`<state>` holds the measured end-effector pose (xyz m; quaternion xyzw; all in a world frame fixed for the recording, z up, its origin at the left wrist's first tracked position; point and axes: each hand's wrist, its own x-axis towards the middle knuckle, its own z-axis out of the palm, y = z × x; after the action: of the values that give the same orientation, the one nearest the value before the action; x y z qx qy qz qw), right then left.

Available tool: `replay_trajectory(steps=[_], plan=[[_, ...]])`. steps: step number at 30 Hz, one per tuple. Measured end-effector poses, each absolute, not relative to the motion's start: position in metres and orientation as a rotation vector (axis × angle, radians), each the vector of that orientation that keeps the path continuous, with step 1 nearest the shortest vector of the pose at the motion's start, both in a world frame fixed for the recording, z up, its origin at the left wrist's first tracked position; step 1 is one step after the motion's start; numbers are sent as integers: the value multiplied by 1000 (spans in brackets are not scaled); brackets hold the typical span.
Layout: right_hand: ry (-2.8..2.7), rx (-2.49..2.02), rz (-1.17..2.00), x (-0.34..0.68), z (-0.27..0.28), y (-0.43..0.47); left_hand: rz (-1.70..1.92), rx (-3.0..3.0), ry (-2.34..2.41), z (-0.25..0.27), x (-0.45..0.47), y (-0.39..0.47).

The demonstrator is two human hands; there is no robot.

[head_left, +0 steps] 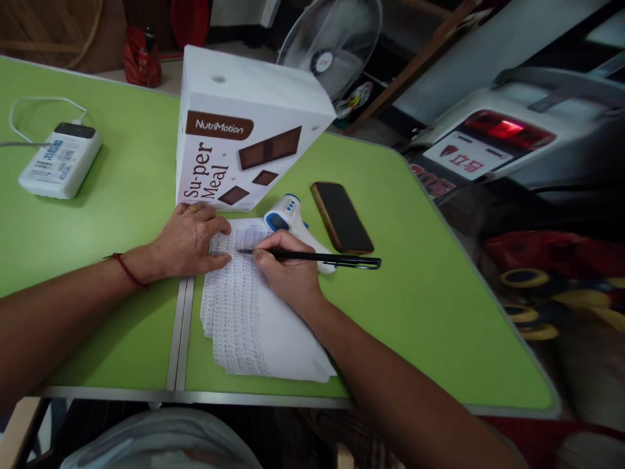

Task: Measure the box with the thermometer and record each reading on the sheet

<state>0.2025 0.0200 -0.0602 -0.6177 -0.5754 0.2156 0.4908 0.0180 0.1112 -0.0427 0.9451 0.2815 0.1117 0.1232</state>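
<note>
where the green table (415, 326) spreads across the view, it bears all the objects labelled below. at its far middle stands a white box (273, 111), upright and lettered "nutrimotion". the stack of sheets (288, 339) lies on the table in front of the box, right of the metal seam (180, 339); close rows of writing cover the left part of the top sheet, the right part is blank, and the layers are out of line at the left edge. the left hand (190, 241) is unclenched and grasps nothing, its thumb and index finger resting on the sheets near the top left. the right hand (295, 270) is closed in a writing grip over the upper part of the stack. beyond it lie a white thermometer (286, 212), partly hidden by that hand, and a phone (342, 218). smallest, the black pen (346, 260) is pinched in the right hand, its tip at the written rows; contact is too fine to tell. for good writing, the left hand should press steadily, the layers are best squared, and the thermometer would be better set aside, giving the wrist room.
</note>
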Motion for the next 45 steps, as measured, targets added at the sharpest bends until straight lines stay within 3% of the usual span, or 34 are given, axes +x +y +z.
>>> replay_trajectory(steps=[35,45], plan=[[-1416,-1546,489,204,-60,15,330,2757,818,-42,17,112],[-2255,-1520,-37,235,-45,11,277,2767,861,-43,17,114]])
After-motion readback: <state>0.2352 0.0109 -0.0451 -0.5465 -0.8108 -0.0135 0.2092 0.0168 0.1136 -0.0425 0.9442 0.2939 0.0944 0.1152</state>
